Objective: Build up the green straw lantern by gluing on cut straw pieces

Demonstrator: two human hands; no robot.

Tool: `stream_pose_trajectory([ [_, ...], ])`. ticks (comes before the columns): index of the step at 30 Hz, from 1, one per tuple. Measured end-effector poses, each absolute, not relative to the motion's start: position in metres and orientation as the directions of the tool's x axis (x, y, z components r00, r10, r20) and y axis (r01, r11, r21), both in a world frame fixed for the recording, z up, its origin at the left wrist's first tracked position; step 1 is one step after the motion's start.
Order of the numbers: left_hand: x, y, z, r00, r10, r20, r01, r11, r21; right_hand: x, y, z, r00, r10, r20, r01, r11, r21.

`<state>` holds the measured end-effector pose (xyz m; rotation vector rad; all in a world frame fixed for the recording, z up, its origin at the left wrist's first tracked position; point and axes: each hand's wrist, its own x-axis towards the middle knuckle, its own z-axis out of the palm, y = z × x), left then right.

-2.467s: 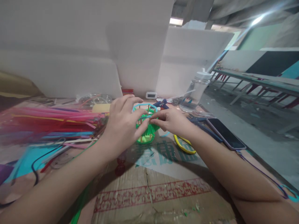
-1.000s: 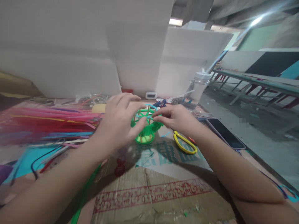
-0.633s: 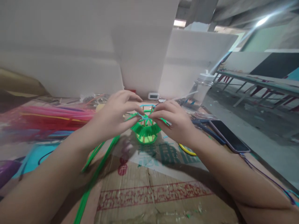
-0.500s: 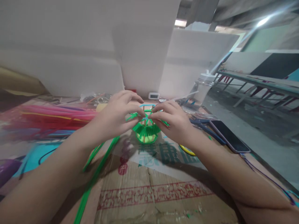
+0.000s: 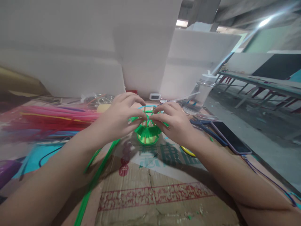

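At frame centre, the left hand and right hand pinch a green strip with narrowed fingers, just above the small green woven basket standing on the cardboard-covered surface. Too hard a tug could bend the basket's thin upright sticks or tip it over.

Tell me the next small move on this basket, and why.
Probably tuck the strip behind the next stick and pull snug: left hand and right hand pinch it at the basket rim, where sticks rise bare above the woven rows.
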<state>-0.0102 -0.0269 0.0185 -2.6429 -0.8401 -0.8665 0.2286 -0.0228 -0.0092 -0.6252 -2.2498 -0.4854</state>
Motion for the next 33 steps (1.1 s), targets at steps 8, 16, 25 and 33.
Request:
stream_pose_trajectory([
  [8, -0.008, -0.029, 0.020, 0.633, 0.438, 0.638, 0.575, -0.818, -0.010, 0.229, -0.022, -0.009, -0.625, 0.270, 0.733, 0.556, 0.812, 0.176],
  [16, -0.009, -0.027, 0.019, 0.642, 0.474, 0.603, 0.605, -0.796, -0.019, 0.229, -0.023, -0.008, -0.624, 0.283, 0.729, 0.557, 0.815, 0.160],
  [25, -0.010, -0.022, 0.015, 0.634, 0.497, 0.592, 0.633, -0.773, -0.028, 0.228, -0.027, -0.005, -0.598, 0.339, 0.726, 0.573, 0.814, 0.092],
  [33, -0.010, -0.020, 0.013, 0.639, 0.493, 0.590, 0.637, -0.770, -0.046, 0.227, -0.024, -0.012, -0.609, 0.312, 0.729, 0.578, 0.804, 0.139],
])
